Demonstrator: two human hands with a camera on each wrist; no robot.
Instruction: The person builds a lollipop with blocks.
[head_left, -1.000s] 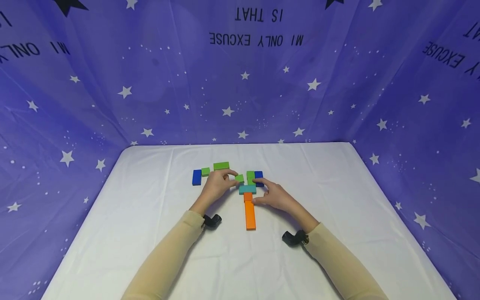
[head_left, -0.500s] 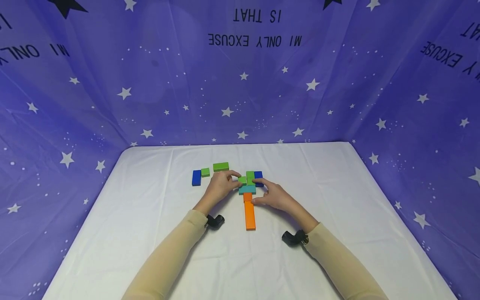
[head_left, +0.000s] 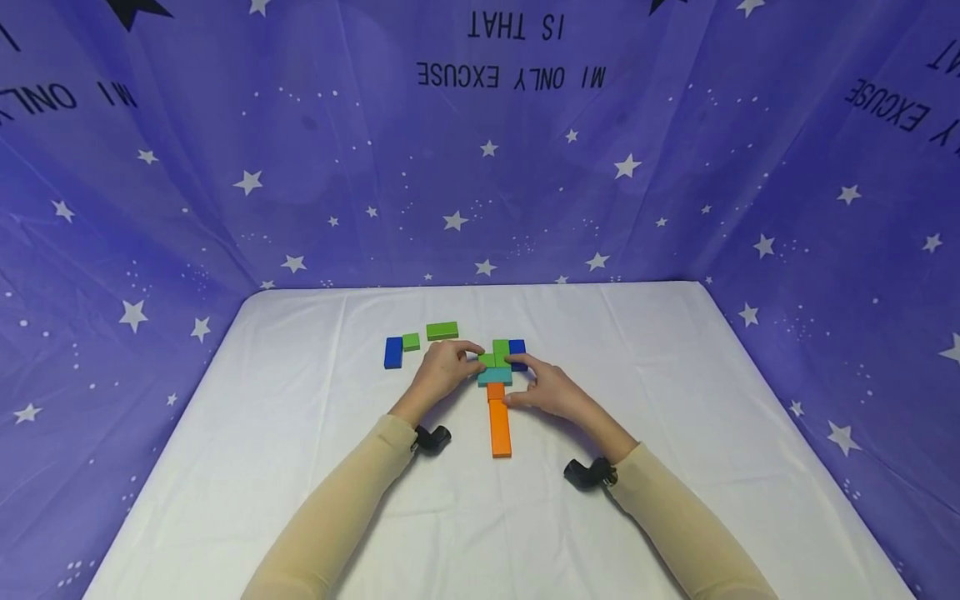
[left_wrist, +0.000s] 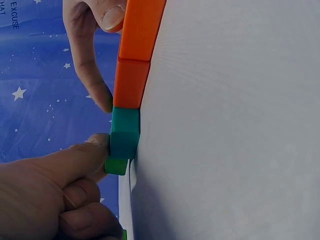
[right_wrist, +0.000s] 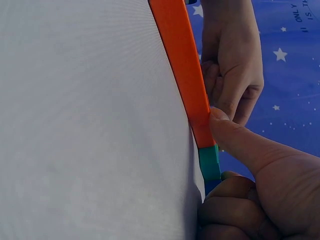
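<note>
Head view: my left hand (head_left: 442, 367) pinches the small green block (head_left: 487, 361) just beyond the teal block (head_left: 495, 377); my right hand (head_left: 553, 392), fingers parted, touches the orange blocks (head_left: 499, 427) before it. Left wrist: the green should handle light, stiff, slippery; hold opposite sides. Right wrist: smooth, square-edged orange.

Soft, even light covers the table (head_left: 600, 533) to its far edge; wrist views are dimmer, shadowed beside the blocks (left_wrist: 126, 137).

The small square light-green block (head_left: 487, 360) and the left hand (head_left: 442, 367) have moved right, bringing the block against the light-green block column (head_left: 501, 348) beyond the teal rectangular block (head_left: 495, 377).
</note>
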